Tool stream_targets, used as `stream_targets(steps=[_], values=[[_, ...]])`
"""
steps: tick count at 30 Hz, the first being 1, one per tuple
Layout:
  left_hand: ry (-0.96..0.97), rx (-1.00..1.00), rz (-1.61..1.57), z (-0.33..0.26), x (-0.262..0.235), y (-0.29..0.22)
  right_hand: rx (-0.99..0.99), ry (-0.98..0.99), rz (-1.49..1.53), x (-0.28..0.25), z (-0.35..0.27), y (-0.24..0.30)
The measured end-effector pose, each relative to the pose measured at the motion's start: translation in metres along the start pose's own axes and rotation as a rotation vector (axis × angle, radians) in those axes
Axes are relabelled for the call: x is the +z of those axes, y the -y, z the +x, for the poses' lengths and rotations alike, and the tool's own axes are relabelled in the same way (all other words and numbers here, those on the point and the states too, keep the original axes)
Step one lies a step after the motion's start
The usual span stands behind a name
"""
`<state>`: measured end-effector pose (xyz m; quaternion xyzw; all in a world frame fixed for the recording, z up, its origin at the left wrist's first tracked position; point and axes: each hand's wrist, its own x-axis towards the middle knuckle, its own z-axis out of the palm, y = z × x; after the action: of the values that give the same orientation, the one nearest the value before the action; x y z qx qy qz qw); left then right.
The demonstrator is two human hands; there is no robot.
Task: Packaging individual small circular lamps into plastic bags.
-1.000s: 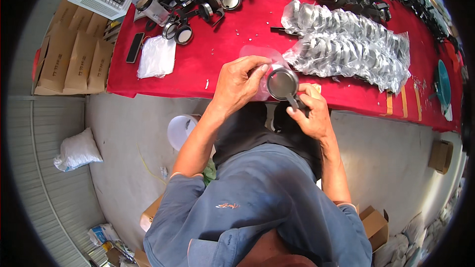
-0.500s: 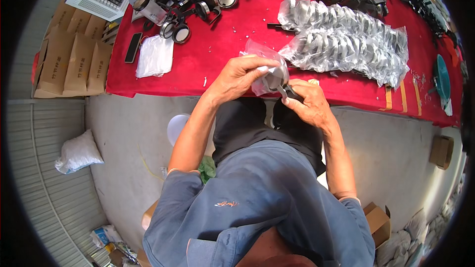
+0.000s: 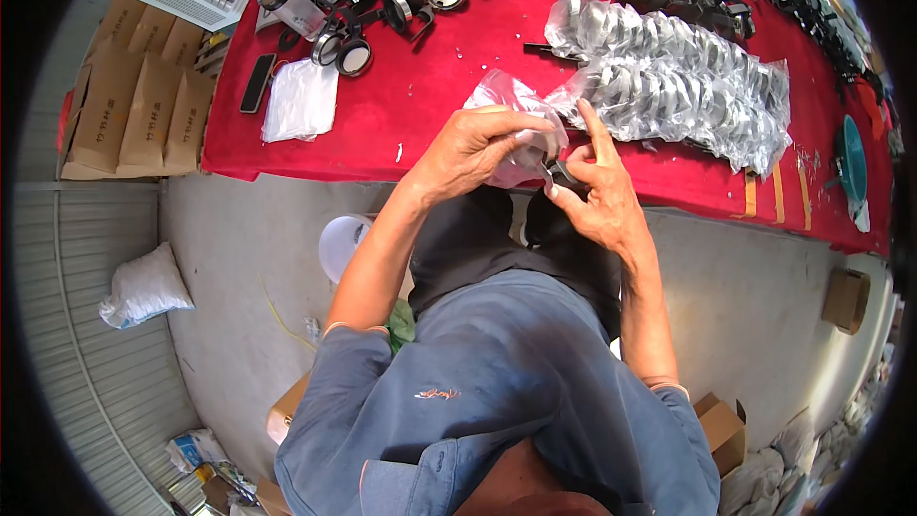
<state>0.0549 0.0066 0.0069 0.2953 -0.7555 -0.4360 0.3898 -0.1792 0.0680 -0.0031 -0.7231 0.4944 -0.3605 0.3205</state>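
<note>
Left hand (image 3: pixel 478 148) pinches the clear plastic bag (image 3: pixel 511 105) open above the red table (image 3: pixel 430 86) while right hand (image 3: pixel 592 196) grips the black-handled mirror (image 3: pixel 554 170), feeding it in.

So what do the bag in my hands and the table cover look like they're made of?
The bag: thin clear plastic film, judging by its crinkles, shine and see-through look. The table cover: probably red woven cloth or felt, matte and draping over the edge; exact fabric unclear.

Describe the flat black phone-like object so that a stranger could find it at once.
Look at the red cloth-covered table, at its left end. The slim flat black rectangular object lies there between the brown cardboard boxes and a white plastic packet. It alone is flat, dark and plain.
</note>
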Motion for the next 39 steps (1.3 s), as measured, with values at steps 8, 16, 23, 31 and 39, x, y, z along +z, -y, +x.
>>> stream_targets(steps=[8, 16, 23, 31, 39], values=[[0.047, -0.164, -0.329, -0.005, -0.006, 0.007, 0.057, 0.109, 0.073, 0.006, 0.002, -0.009], [-0.02, 0.148, 0.565, -0.01, 0.019, -0.016, 0.027, -0.066, 0.002, 0.027, 0.005, -0.003], [-0.163, 0.231, 0.382, -0.026, 0.055, -0.019, 0.077, -0.049, 0.074, 0.027, 0.009, -0.011], [-0.572, -0.482, -0.505, -0.057, 0.071, 0.019, -0.103, -0.071, 0.137, 0.059, 0.006, 0.004], [-0.476, -0.547, -0.613, -0.058, 0.053, 0.018, -0.138, -0.065, 0.182, 0.084, 0.013, 0.0]])
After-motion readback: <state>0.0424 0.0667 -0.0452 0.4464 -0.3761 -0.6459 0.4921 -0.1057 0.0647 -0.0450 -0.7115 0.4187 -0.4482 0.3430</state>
